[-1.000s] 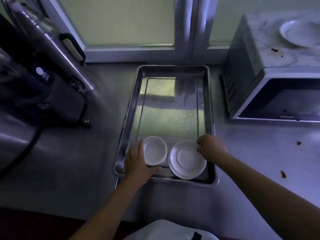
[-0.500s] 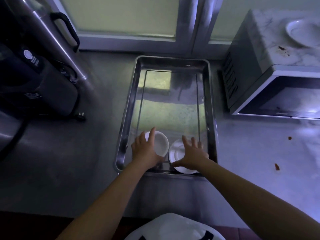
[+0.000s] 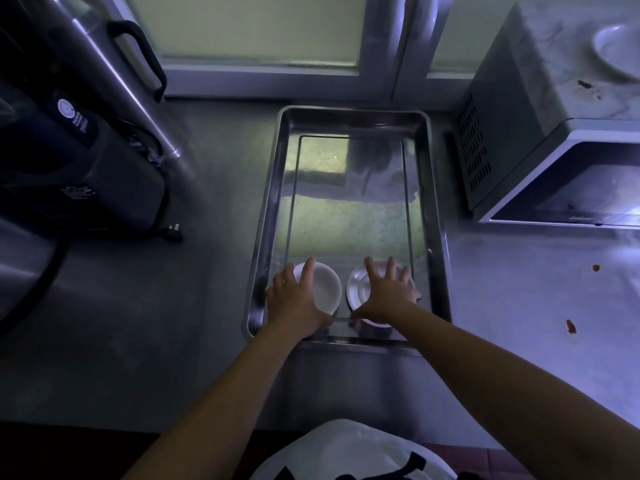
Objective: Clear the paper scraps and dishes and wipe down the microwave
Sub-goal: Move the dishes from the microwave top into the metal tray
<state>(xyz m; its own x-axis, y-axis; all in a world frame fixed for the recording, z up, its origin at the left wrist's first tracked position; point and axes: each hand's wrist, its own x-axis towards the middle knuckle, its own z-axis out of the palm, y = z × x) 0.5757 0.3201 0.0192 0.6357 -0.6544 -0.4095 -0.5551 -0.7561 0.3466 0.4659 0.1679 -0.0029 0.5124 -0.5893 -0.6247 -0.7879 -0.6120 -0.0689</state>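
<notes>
Two white dishes side by side at near end of steel tray (image 3: pixel 437 237): small bowl (image 3: pixel 327 289) on left, shallow plate (image 3: pixel 356 289) on right, close together, contact between rims impossible to tell. Left hand (image 3: pixel 296 301) draped over bowl's left rim, fingers nearly straight, thumb toward near edge, no firm clasp visible. Right hand (image 3: pixel 386 296) spread flat on plate, fingers fanned, thumb low by near rim. Tray on bench (image 3: pixel 138 306), between dark appliance (image 3: pixel 86 161) and microwave (image 3: pixel 540 140).

Risks, as judged from here:
- Chipping or clatter from bowl knocking plate during any sideways nudge, given close spacing.
- Skating of both dishes on slick tray floor under flat-palm pressure, with a likely noisy stop at tray wall.
- Shifting of whole tray on smooth bench through weight leaned on one end only.
- Possible snag of fingertips under plate rim on withdrawal, tipping plate.

Remaining work, also a source of trouble:
- Second plate (image 3: pixel 620 46) on microwave top, at right edge of view, easy to overlook.
- Reddish stains (image 3: pixel 585 85) beside it.
- One reddish scrap (image 3: pixel 595 267) and a nearer scrap (image 3: pixel 570 326) on bench right of tray, material impossible to tell, liable to smearing under a passing forearm.
- Dim light, hence poor view of small bits.
</notes>
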